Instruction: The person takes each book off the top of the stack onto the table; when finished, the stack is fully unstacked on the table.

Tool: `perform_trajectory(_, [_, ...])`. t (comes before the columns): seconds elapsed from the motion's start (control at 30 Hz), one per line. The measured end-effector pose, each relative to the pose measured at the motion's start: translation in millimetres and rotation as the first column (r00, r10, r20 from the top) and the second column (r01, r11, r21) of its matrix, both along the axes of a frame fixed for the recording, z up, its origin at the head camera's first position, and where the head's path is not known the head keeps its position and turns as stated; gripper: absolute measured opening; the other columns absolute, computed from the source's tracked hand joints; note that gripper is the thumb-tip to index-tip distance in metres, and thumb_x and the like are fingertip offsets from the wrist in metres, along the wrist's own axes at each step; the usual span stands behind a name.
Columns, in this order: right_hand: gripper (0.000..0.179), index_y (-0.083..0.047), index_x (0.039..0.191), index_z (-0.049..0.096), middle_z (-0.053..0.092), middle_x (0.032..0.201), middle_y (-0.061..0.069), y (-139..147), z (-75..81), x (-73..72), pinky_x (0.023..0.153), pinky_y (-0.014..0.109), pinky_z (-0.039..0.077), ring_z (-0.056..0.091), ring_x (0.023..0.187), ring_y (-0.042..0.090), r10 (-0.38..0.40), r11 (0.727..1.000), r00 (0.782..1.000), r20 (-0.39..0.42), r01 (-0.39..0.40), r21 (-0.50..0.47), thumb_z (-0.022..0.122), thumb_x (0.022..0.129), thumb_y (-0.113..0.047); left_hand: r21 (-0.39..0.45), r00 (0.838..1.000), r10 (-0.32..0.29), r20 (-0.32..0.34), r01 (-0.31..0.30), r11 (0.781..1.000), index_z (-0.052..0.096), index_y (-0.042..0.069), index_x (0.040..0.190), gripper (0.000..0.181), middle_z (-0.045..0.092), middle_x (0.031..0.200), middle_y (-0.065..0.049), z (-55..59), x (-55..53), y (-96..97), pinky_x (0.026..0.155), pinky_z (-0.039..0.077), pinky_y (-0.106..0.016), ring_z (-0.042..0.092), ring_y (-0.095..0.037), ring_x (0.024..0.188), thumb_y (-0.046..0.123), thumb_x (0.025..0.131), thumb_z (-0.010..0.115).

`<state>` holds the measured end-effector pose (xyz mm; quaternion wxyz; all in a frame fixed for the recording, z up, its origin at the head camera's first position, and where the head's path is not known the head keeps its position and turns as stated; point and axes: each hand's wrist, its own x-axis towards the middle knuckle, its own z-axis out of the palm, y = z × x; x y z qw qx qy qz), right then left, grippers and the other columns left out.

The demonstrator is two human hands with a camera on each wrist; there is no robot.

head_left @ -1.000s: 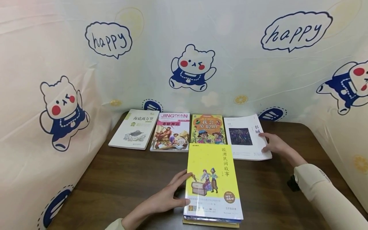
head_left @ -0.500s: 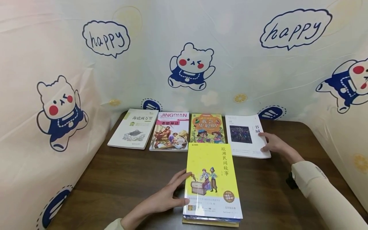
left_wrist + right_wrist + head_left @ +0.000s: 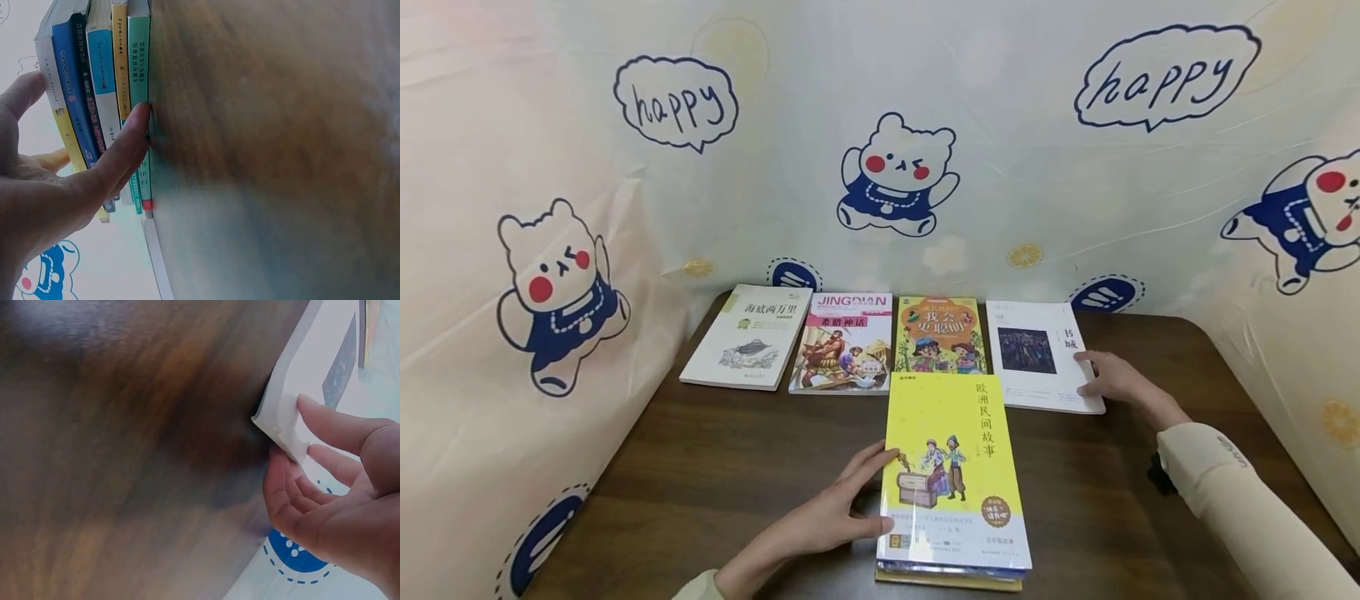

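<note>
A white book (image 3: 1037, 392) with a dark picture lies at the right end of a row of books. My right hand (image 3: 1120, 379) pinches its right edge, thumb on the cover and fingers curled at the page edge in the right wrist view. Nearer me is a stack of several books topped by a yellow book (image 3: 951, 450). Against the stack's left side rests my left hand (image 3: 835, 512), fingers fairly straight. In the left wrist view, its thumb touches the top book's spine (image 3: 53, 81) and a finger lies across the lower spines, near a green book (image 3: 139, 62).
Left of the white book lie an orange-and-green book (image 3: 940, 333), a pink-titled book (image 3: 842, 346) and a cream book (image 3: 748, 333). All are on a dark wooden table (image 3: 700, 467). A printed cloth (image 3: 1022, 192) hangs around the back and sides.
The white book has shifted slightly and sits a little straighter beside the orange-and-green book, still held by my right hand. My left hand stays against the stack.
</note>
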<state>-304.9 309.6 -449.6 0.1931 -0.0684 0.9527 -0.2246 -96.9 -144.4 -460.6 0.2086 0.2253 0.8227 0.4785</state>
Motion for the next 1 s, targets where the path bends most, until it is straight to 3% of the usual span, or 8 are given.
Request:
perform_trajectory(0.13, [0.069,0.013,0.139,0.037,0.037,0.132,0.042,0,-0.6,3.4,0.095,0.062,0.037,0.045,0.103,0.044,0.008,1.000,0.999,-0.032,-0.008,0.003,0.072,0.085,-0.010,-0.005,1.000,0.000,-0.001,0.000,1.000,0.021,0.031,0.154,0.077,0.004,0.160,-0.011,-0.8,0.1,-0.5,0.101,0.029,-0.066,0.014,-0.041,0.142,0.041,0.091,0.065])
perform_trajectory(0.3, [0.060,0.016,0.132,0.045,0.040,0.125,0.042,-5,-3.0,8.1,0.093,0.060,0.038,0.042,0.103,0.046,0.027,0.999,0.989,-0.145,-0.021,0.046,0.072,0.084,-0.008,-0.012,1.000,0.002,-0.009,-0.002,1.000,0.020,0.032,0.154,0.077,0.004,0.160,-0.010,-1.8,-0.4,-0.9,0.100,0.030,-0.066,0.014,-0.041,0.141,0.041,0.091,0.064])
perform_trajectory(0.67, [0.065,0.011,0.134,0.045,0.031,0.132,0.041,-13,-0.4,48.0,0.084,0.073,0.034,0.034,0.110,0.059,-0.030,0.992,0.954,-0.299,0.066,0.110,0.072,0.084,-0.022,-0.013,1.000,0.003,-0.013,-0.004,1.000,0.020,0.033,0.153,0.076,0.004,0.160,-0.008,-3.8,-0.5,0.1,0.101,0.029,-0.065,0.014,-0.040,0.142,0.041,0.091,0.064])
perform_trajectory(0.8, [0.069,0.012,0.136,0.038,0.026,0.135,0.042,-6,-1.7,61.6,0.084,0.075,0.031,0.029,0.113,0.062,-0.060,0.992,0.929,-0.365,0.097,0.085,0.069,0.087,-0.025,-0.016,1.000,0.002,-0.019,-0.003,1.000,0.020,0.033,0.153,0.076,0.004,0.160,-0.008,-3.4,-0.9,0.9,0.101,0.029,-0.065,0.014,-0.038,0.142,0.041,0.091,0.064])
perform_trajectory(1.0, [0.066,0.012,0.139,0.035,0.023,0.139,0.041,-7,-0.5,79.5,0.086,0.076,0.029,0.030,0.117,0.062,-0.103,0.994,0.869,-0.484,0.100,-0.032,0.065,0.092,-0.024,-0.016,1.000,0.001,-0.009,-0.001,1.000,0.020,0.033,0.153,0.076,0.004,0.160,-0.008,-2.7,0.1,0.5,0.101,0.028,-0.065,0.013,-0.039,0.142,0.041,0.091,0.064])
